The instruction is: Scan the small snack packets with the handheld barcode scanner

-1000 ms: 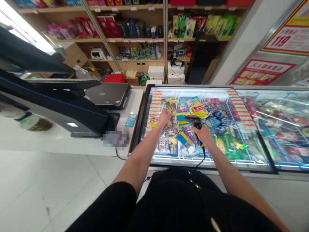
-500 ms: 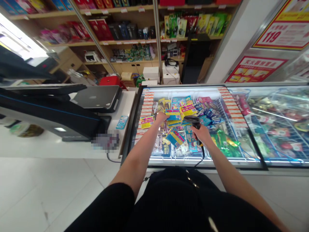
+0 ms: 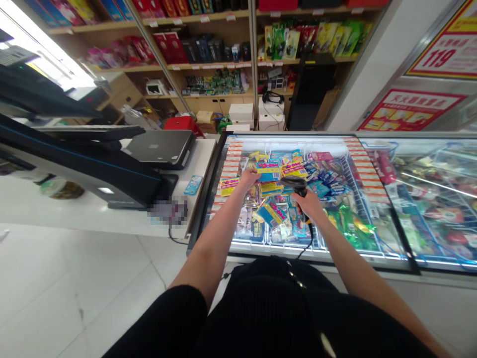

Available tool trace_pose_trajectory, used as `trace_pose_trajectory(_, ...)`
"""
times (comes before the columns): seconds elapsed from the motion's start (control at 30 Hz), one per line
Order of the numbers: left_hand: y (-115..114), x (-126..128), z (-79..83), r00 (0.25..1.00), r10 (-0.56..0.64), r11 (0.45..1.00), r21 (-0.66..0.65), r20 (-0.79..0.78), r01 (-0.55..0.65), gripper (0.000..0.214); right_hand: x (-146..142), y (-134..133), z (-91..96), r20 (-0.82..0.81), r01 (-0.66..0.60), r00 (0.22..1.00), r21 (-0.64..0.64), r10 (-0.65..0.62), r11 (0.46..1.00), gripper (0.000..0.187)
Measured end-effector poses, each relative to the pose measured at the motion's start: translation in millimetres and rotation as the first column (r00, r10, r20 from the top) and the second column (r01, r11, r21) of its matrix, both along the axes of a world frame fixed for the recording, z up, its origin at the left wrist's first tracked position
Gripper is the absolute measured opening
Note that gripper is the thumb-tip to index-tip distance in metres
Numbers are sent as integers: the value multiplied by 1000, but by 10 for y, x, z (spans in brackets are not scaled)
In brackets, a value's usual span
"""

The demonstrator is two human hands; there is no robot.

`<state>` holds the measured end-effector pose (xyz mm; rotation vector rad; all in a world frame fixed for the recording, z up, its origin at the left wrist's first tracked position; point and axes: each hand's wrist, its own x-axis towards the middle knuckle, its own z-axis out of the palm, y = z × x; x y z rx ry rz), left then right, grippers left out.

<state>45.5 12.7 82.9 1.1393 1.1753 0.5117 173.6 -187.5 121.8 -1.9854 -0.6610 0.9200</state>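
Observation:
My left hand (image 3: 250, 177) is closed on the left edge of a blue and yellow packet (image 3: 268, 172) with pink lettering, its barcode side up. In my right hand (image 3: 306, 203) is a black barcode scanner (image 3: 294, 184), its head tilted toward the packets and its cable hanging toward me. Similar packets lie about on the glass lid of a chest freezer: a yellow one (image 3: 229, 187) at the left, a yellow-topped one (image 3: 293, 170) by the scanner head, and a blue one (image 3: 272, 213) nearer me. Beneath the glass are several wrapped ice creams (image 3: 257, 229).
Left of the freezer (image 3: 208, 199) stands a white counter (image 3: 199, 154) with a scale-like grey device (image 3: 158, 148), a dark till screen (image 3: 74, 159) and a light-blue phone-like item (image 3: 193, 185). Stocked shelves (image 3: 208, 64) line the back. A second freezer section (image 3: 439, 199) extends right.
The view has shifted slightly, so the surroundings sit farther right. My left hand now holds the blue and yellow packet with its barcode showing; the scanner stays close to the packets.

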Motion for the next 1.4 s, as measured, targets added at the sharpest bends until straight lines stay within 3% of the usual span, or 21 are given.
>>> trace_pose_trajectory(0.7, 124, -263, -218, 997, -23, 999, 31, 72, 21, 25, -307, 79, 91, -2, -26, 1000, -1, 26, 1000, 16)
trace_pose_trajectory(0.9, 284, -643, -241, 1000, 24, 999, -27, -5, -24, 25, -431, 182, 19, 109, -79, 991, -15, 80, 997, 16)
trace_pose_trajectory(1.1, 393, -1158, -247, 993, 93, 991, -95, -67, -99, 22, -667, 310, 118, 46, -95, 994, -25, 96, 995, 14)
trace_pose_trajectory(1.3, 450, -1461, -421, 984, 123, 983, -122, -129, -139, 26, -805, 413, 68, 35, -119, 992, -13, 120, 993, 15)
trace_pose_trajectory(1.4, 452, -1509, -535, 970, 139, 987, -48, -199, -151, 25, -834, 439, 39, 52, -116, 992, -21, 117, 993, 15)
